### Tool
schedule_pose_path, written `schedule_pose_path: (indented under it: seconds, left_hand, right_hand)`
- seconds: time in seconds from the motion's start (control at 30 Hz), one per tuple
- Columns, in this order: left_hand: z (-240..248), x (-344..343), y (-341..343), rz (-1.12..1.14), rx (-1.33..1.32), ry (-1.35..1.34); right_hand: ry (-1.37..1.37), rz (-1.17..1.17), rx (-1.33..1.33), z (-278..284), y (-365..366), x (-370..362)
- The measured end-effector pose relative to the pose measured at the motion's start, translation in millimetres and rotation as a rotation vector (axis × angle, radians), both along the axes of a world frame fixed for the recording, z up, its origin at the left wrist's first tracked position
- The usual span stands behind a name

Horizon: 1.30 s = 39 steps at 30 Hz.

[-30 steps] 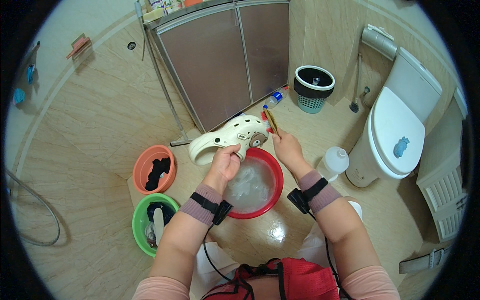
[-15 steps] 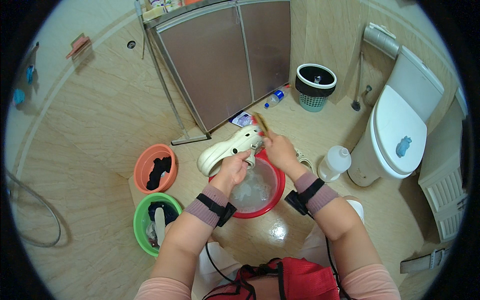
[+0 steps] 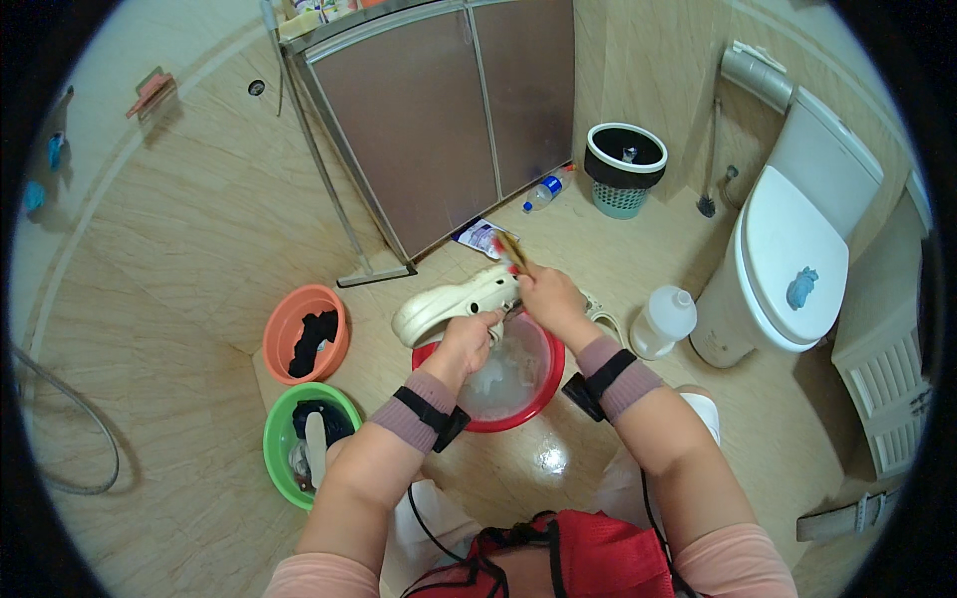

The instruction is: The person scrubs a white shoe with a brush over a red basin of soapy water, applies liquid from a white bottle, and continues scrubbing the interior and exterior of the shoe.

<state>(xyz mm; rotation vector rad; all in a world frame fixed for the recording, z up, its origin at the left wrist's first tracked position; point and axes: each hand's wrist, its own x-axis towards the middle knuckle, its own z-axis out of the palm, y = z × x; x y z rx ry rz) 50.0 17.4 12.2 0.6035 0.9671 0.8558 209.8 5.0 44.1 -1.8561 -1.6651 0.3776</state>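
Observation:
My left hand (image 3: 467, 341) is closed around the strap side of a white foam clog (image 3: 439, 309), which is held tilted above the far rim of a red basin (image 3: 546, 397). Cloudy, soapy water (image 3: 503, 384) stands in the basin. In my right hand (image 3: 551, 299) is a scrubbing brush (image 3: 514, 251) with a wooden-looking back and some red bristles. The bristles lie against or just over the clog's toe; contact is hard to tell. Beside my right wrist, part of a second white clog (image 3: 604, 317) shows on the floor behind the basin.
To the left stand an orange basin (image 3: 272, 334) with black cloth and a green basin (image 3: 274, 460) with dark cloth. A white plastic jug (image 3: 665, 321) and the toilet (image 3: 788, 254) are at the right. Beyond are a squeegee (image 3: 377, 276), packet (image 3: 478, 237), bottle (image 3: 546, 189) and bin (image 3: 623, 184).
The clog has tipped and sunk slightly in my left hand. The brush has shifted a little left and down toward the toe. The whole view has moved slightly.

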Motion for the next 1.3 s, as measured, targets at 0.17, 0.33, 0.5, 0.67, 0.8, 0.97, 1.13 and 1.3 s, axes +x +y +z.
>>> schedule_pose_path:
  seconds: [0.17, 0.33, 0.5, 0.67, 0.8, 0.97, 1.13, 1.3]
  left_hand:
    - [-19, -16, 9, 0.034, 0.013, 0.210]
    - [-18, 8, 2, -0.022, 0.155, 0.097]
    - [-4, -12, 0, 0.063, 0.200, 0.252]
    - [2, 2, -7, -0.007, 0.345, 0.288]
    - [5, -10, -4, -0.002, 0.231, 0.386]
    - [-33, -12, 10, 0.038, 0.447, 0.434]
    - [3, -7, -5, 0.005, 0.362, 0.274]
    - [-1, -9, -5, 0.004, 0.423, 0.281]
  right_hand:
    - [-0.024, 0.122, 0.140, 23, -21, -45]
    - [-0.004, -0.042, -0.051, 2, 1, 2]
    - [-0.037, 0.094, 0.076, 30, -22, -43]
    - [0.030, 0.004, -0.112, 13, -2, 1]
    - [-0.014, 0.106, 0.112, 31, -25, -40]
    - [-0.063, -0.011, 0.019, 26, -9, -21]
    - [-0.082, 0.050, 0.133, 21, -21, -31]
    - [-0.037, 0.013, 0.020, 41, -22, -33]
